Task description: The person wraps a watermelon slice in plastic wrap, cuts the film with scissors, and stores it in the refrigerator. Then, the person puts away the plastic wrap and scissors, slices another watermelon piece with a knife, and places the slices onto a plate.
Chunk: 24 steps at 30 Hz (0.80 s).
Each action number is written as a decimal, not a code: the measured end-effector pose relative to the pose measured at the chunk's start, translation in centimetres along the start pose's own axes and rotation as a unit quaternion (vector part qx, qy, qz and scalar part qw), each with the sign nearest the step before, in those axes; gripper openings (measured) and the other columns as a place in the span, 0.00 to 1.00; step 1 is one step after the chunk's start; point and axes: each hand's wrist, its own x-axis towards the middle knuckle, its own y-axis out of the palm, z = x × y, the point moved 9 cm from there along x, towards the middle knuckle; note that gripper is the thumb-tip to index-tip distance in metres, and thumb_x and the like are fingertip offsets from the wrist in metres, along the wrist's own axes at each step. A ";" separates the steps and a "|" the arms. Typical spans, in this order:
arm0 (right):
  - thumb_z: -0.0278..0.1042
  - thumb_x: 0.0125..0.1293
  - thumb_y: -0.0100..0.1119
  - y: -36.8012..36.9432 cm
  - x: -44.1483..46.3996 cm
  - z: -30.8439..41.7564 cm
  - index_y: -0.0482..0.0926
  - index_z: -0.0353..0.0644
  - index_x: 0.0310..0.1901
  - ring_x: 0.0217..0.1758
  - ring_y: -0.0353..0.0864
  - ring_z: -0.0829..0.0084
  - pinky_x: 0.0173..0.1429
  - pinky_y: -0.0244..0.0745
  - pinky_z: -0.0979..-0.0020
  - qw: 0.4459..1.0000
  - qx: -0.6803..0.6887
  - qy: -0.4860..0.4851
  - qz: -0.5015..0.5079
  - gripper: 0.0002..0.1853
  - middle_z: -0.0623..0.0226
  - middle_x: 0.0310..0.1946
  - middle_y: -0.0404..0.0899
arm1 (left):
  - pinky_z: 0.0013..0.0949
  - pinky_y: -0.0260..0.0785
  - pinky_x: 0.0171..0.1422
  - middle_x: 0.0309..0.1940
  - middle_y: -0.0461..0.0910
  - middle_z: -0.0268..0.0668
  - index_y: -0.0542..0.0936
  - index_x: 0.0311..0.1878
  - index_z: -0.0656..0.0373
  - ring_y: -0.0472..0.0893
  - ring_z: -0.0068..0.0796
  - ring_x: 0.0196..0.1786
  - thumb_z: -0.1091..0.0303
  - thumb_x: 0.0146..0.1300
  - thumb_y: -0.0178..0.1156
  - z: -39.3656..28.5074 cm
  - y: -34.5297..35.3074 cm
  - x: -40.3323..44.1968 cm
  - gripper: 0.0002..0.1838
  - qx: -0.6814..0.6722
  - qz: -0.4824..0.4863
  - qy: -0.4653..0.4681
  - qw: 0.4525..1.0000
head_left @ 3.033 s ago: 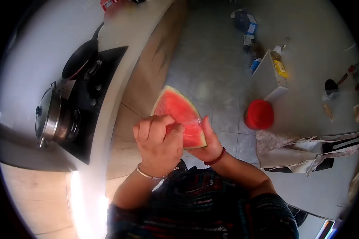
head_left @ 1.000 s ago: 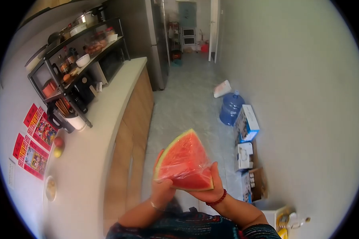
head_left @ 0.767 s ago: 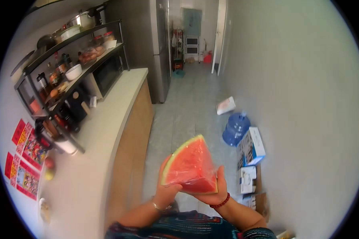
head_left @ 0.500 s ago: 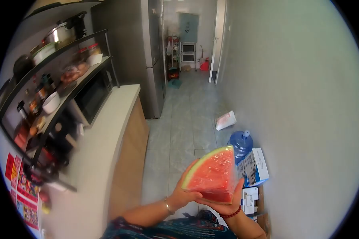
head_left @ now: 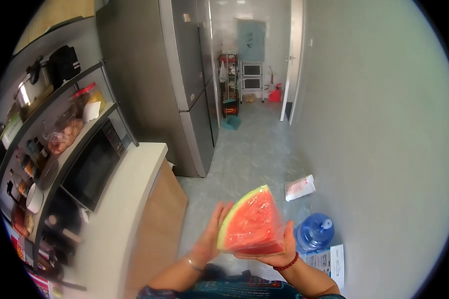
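Observation:
A large wedge of watermelon [head_left: 254, 224], wrapped in clear plastic film, is in front of my body with its point up and its green rind toward the left. My right hand [head_left: 280, 253] supports it from below, thumb raised along its right side. Beside the rind is my left hand [head_left: 208, 240], its fingers stretched out and pointing up; whether it touches the rind I cannot tell. The wedge hides part of the right hand's fingers.
A counter [head_left: 112, 199] with a microwave [head_left: 96, 162] under shelves runs along the left, before a tall fridge [head_left: 184, 89]. On the floor at right are a blue water jug [head_left: 314, 233], a box [head_left: 334, 264] and a white packet [head_left: 300, 188]. A door [head_left: 294, 60] stands ahead.
The view has moved forward along the passage, toward the fridge. My left hand has loosened from the wedge, its thumb no longer on the front, while the right hand keeps holding it.

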 end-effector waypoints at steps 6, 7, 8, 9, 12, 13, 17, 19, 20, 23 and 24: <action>0.80 0.51 0.34 -6.5 10.7 5.3 0.49 0.55 0.69 0.72 0.46 0.55 0.70 0.41 0.43 0.983 -0.139 0.032 -0.118 0.49 0.62 0.70 0.47 | 0.43 0.55 0.69 0.67 0.56 0.45 0.46 0.69 0.63 0.60 0.39 0.68 0.17 0.36 0.43 2.6 -9.4 8.9 0.66 -0.073 0.030 -0.084 0.993; 0.81 0.52 0.31 -6.7 12.9 7.0 0.50 0.55 0.69 0.72 0.47 0.55 0.70 0.41 0.43 0.984 -0.134 0.006 -0.120 0.49 0.62 0.70 0.48 | 0.43 0.56 0.68 0.67 0.56 0.45 0.47 0.69 0.62 0.61 0.37 0.67 0.18 0.37 0.42 2.5 -10.6 11.6 0.65 -0.051 0.042 -0.085 0.994; 0.81 0.52 0.29 -7.0 14.3 8.7 0.51 0.54 0.69 0.72 0.47 0.54 0.69 0.42 0.42 0.983 -0.128 -0.016 -0.130 0.48 0.62 0.70 0.49 | 0.42 0.57 0.68 0.67 0.57 0.44 0.47 0.69 0.62 0.62 0.36 0.66 0.18 0.39 0.40 2.6 -11.1 13.9 0.63 -0.036 0.049 -0.087 0.994; 0.80 0.54 0.27 -7.7 15.9 10.2 0.53 0.54 0.68 0.71 0.49 0.53 0.69 0.44 0.42 0.983 -0.115 -0.022 -0.140 0.47 0.62 0.69 0.50 | 0.40 0.57 0.67 0.66 0.57 0.43 0.48 0.69 0.60 0.62 0.33 0.66 0.20 0.44 0.37 2.4 -11.7 15.9 0.59 -0.034 0.089 -0.126 0.987; 0.79 0.54 0.30 -7.4 20.5 14.5 0.48 0.50 0.69 0.71 0.49 0.52 0.70 0.44 0.44 0.991 -0.029 -0.093 -0.097 0.49 0.59 0.69 0.48 | 0.38 0.50 0.71 0.68 0.54 0.39 0.45 0.70 0.59 0.56 0.31 0.69 0.22 0.46 0.40 0.8 -11.9 23.4 0.58 -0.040 0.149 -0.130 0.979; 0.79 0.54 0.30 -7.6 21.7 15.7 0.48 0.50 0.69 0.71 0.49 0.52 0.70 0.44 0.44 0.990 -0.027 -0.097 -0.096 0.49 0.59 0.69 0.48 | 0.38 0.49 0.71 0.68 0.54 0.39 0.46 0.70 0.59 0.55 0.30 0.69 0.23 0.48 0.40 1.4 -12.6 25.4 0.56 -0.041 0.159 -0.137 0.977; 0.81 0.52 0.29 -8.3 24.8 21.6 0.47 0.50 0.69 0.71 0.49 0.53 0.70 0.46 0.46 0.984 0.089 -0.148 -0.040 0.51 0.59 0.69 0.48 | 0.36 0.49 0.71 0.68 0.54 0.39 0.49 0.69 0.60 0.55 0.29 0.69 0.26 0.53 0.38 2.6 -13.1 32.9 0.52 -0.017 0.219 -0.105 0.970; 0.81 0.52 0.29 -10.0 26.3 25.0 0.47 0.50 0.70 0.71 0.49 0.53 0.70 0.47 0.47 0.979 0.112 -0.160 -0.056 0.51 0.60 0.70 0.48 | 0.36 0.49 0.71 0.67 0.55 0.39 0.49 0.70 0.60 0.55 0.28 0.69 0.25 0.54 0.37 3.7 -14.2 36.4 0.52 0.005 0.225 -0.111 0.968; 0.82 0.51 0.29 -10.7 27.1 26.8 0.46 0.50 0.70 0.71 0.49 0.53 0.70 0.47 0.47 0.986 -0.011 -0.148 -0.081 0.52 0.60 0.70 0.47 | 0.35 0.49 0.70 0.67 0.55 0.39 0.49 0.70 0.60 0.55 0.28 0.69 0.25 0.54 0.36 4.3 -14.6 38.0 0.52 0.028 0.230 -0.120 0.965; 0.82 0.51 0.30 -12.3 30.1 31.9 0.46 0.50 0.70 0.71 0.49 0.54 0.70 0.46 0.48 0.981 -0.131 -0.117 -0.087 0.52 0.61 0.70 0.47 | 0.39 0.47 0.72 0.69 0.51 0.41 0.46 0.70 0.59 0.52 0.33 0.71 0.20 0.48 0.31 6.2 -16.8 43.5 0.57 0.043 0.192 -0.165 0.966; 0.82 0.51 0.29 -12.4 31.5 34.0 0.45 0.49 0.70 0.71 0.49 0.54 0.70 0.46 0.48 0.982 -0.137 -0.105 -0.070 0.53 0.61 0.70 0.46 | 0.39 0.47 0.72 0.69 0.51 0.41 0.46 0.70 0.59 0.52 0.33 0.71 0.20 0.48 0.31 6.6 -17.5 45.7 0.57 0.050 0.189 -0.161 0.967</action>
